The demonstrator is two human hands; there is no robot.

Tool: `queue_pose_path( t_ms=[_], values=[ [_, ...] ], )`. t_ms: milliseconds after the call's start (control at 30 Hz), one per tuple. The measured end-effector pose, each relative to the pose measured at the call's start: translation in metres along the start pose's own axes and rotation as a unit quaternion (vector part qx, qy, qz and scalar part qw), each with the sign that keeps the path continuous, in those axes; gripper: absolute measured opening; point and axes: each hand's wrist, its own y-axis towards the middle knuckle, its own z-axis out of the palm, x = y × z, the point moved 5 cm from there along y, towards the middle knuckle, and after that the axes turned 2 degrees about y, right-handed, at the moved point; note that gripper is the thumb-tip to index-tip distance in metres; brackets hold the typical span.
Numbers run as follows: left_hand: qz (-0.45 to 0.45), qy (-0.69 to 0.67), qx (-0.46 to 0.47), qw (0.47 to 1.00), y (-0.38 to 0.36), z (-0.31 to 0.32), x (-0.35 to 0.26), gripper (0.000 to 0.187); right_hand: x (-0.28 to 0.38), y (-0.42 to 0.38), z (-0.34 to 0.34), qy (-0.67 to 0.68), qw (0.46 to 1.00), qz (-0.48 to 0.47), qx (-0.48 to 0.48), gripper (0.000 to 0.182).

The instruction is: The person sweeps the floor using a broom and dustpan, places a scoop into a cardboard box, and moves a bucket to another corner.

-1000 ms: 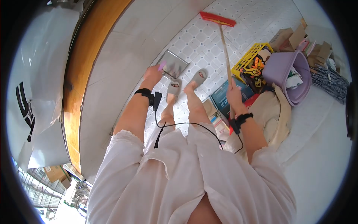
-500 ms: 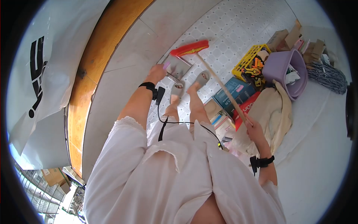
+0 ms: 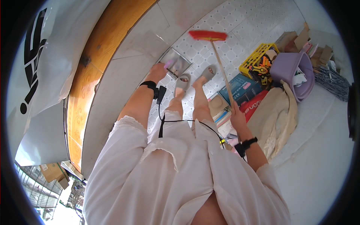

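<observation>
My right hand [image 3: 237, 117] is wrapped round the pale stick of a broom [image 3: 222, 68], whose red head [image 3: 208, 35] is out over the tiled floor beyond my feet. The fingers of my left hand [image 3: 158, 72] are closed on the pinkish-purple handle of a dustpan [image 3: 183, 64]. Its grey, see-through-looking pan lies low by the floor, just ahead of my slippers [image 3: 182, 81]. A gap of bare tile separates the broom head from the pan. Both wrists wear black straps, with a cable running across my lap.
Along the right stand a yellow crate [image 3: 258, 56] of toys, a purple bin [image 3: 294, 71] tipped over, a teal box [image 3: 240, 89], a red package [image 3: 256, 105] and a beige bag [image 3: 277, 120]. An orange-brown wooden edge [image 3: 93, 71] runs along the left.
The broom head has swung away from the dustpan, to the right and farther forward. My right hand has moved left and slightly up, and the stick stands steeper. My left hand has barely moved.
</observation>
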Motion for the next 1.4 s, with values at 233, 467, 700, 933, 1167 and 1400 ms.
queue_pose_path(
  t_ms=[233,467,700,933,1167,1400],
  values=[
    [0.011,-0.027,-0.012,1.0,-0.005,0.019,0.03,0.026,0.017,-0.13,-0.089,0.213,0.952,0.136,0.171,0.046],
    [0.007,-0.014,-0.016,1.0,-0.055,-0.004,0.029,0.025,-0.001,-0.067,-0.098,0.278,0.959,0.04,0.032,0.044],
    [-0.014,-0.019,0.0,1.0,-0.064,0.005,0.047,0.025,0.054,0.115,-0.087,0.274,0.958,0.022,-0.082,0.049],
    [0.0,0.031,0.007,1.0,-0.053,0.022,0.057,0.026,0.064,0.071,0.013,0.0,0.998,-0.051,-0.043,0.054],
    [0.002,0.008,0.006,1.0,-0.055,0.01,0.051,0.025,-0.002,-0.064,0.005,0.008,0.979,-0.199,-0.032,0.05],
    [0.084,0.0,-0.041,0.996,-0.032,0.038,0.063,0.023,0.018,-0.143,-0.067,0.276,0.946,0.128,0.115,0.046]
  ],
)
